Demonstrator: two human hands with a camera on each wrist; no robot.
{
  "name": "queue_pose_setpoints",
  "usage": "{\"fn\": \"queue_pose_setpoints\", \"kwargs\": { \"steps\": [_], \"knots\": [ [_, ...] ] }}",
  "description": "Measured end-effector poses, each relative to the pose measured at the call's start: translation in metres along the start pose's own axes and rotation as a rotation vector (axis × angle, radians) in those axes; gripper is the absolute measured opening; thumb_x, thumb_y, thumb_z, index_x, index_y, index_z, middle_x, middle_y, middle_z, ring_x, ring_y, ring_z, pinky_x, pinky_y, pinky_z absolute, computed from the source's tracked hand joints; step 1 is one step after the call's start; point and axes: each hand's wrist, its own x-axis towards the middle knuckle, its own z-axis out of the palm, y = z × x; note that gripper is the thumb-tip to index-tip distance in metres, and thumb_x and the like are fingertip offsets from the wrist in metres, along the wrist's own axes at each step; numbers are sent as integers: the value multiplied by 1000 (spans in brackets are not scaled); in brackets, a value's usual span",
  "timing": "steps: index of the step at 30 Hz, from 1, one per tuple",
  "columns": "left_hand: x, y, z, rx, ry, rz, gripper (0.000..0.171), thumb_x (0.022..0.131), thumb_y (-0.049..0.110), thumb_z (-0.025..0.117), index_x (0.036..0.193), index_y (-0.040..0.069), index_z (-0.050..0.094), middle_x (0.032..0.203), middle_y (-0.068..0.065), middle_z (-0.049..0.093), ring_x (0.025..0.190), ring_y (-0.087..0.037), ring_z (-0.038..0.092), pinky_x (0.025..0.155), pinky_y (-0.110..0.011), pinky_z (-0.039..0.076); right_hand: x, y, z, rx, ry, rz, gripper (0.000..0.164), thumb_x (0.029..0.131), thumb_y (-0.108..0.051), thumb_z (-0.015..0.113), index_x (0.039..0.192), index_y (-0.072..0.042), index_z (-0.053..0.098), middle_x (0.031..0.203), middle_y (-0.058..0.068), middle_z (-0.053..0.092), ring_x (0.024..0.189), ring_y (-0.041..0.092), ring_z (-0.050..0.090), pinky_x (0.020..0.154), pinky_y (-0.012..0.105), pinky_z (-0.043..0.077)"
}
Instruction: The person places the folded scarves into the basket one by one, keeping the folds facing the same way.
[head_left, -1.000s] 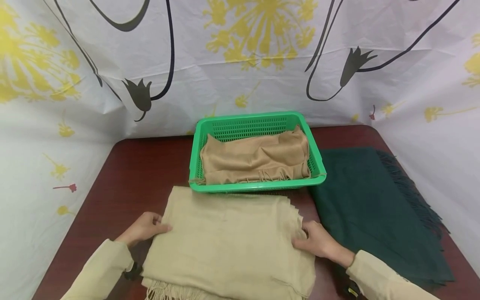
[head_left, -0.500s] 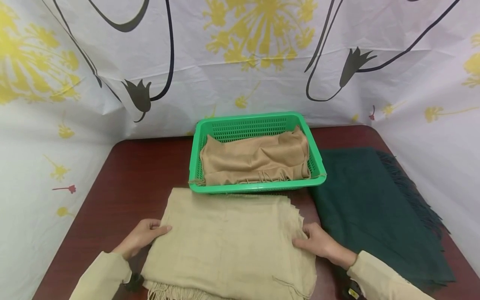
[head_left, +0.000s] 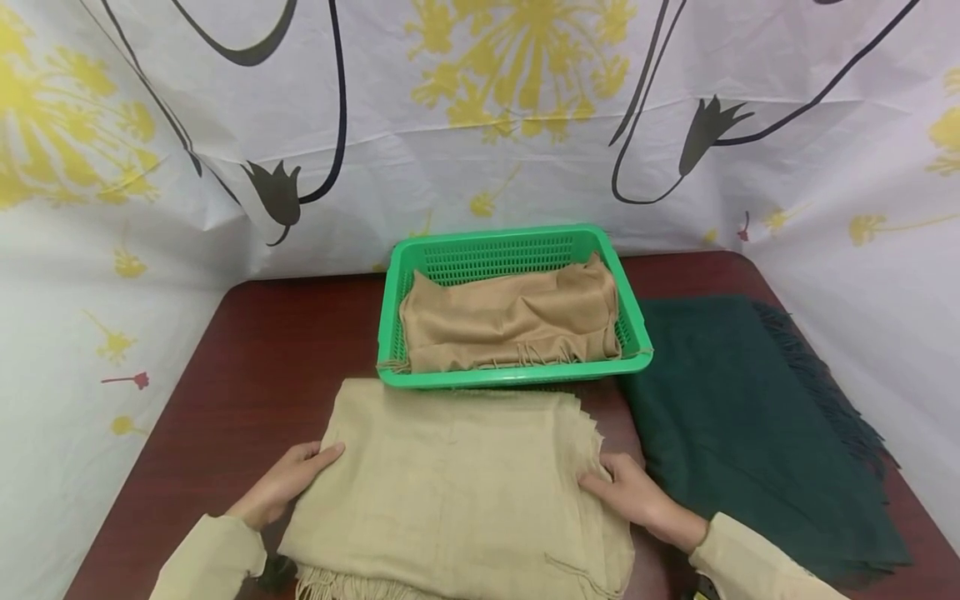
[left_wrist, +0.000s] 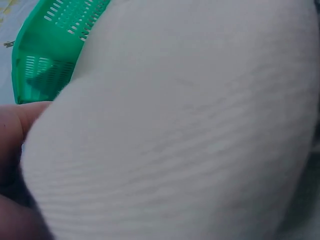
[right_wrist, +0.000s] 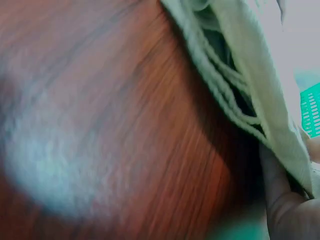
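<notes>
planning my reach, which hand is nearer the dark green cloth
Right. The right hand holds the right edge of the beige cloth, beside the dark green cloth; the left hand holds the opposite edge, farther off.

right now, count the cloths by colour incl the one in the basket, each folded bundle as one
Pale beige cloth, in front of the basket: 1
Tan cloth, in the basket: 1
Dark green cloth, right of the basket: 1
Total: 3

Flower-printed cloth (head_left: 465, 162) encloses a table (head_left: 277, 358), booth-like.
</notes>
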Motion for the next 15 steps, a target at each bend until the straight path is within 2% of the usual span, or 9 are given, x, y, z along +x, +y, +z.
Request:
{"fn": "queue_pose_setpoints", "kwargs": {
  "steps": [5, 8, 12, 15],
  "knots": [
    [-2, 0, 2, -56, -3, -9, 67, 89, 44, 46, 125, -12, 35, 83, -7, 59, 70, -20, 60, 62, -37, 49, -3, -2, 0, 240, -55, 144, 39, 92, -27, 48, 108, 9, 52, 78, 11, 63, 66, 20, 62, 62, 31, 49],
    [-3, 0, 2, -87, 0, 2, 66, 90, 41, 47, 127, -11, 31, 85, -7, 59, 71, -20, 59, 63, -37, 49, -5, -4, 1, 349, -62, 189, 46, 92, -29, 48, 116, 10, 46, 84, 11, 63, 73, 22, 62, 67, 33, 49],
    [-5, -1, 4, -127, 17, 5, 62, 90, 38, 48, 127, -10, 32, 86, -7, 59, 71, -20, 60, 63, -37, 49, -6, -6, 4, 417, -37, 219, 51, 91, -27, 50, 123, 12, 38, 88, 12, 63, 77, 23, 62, 68, 35, 50],
    [-9, -1, 5, -152, 36, 1, 61, 90, 36, 49, 129, -7, 30, 89, -8, 58, 73, -20, 59, 65, -37, 49, -6, -7, 7, 415, 14, 229, 52, 90, -23, 51, 124, 12, 36, 89, 11, 63, 77, 23, 62, 68, 34, 50]
  ]
}}
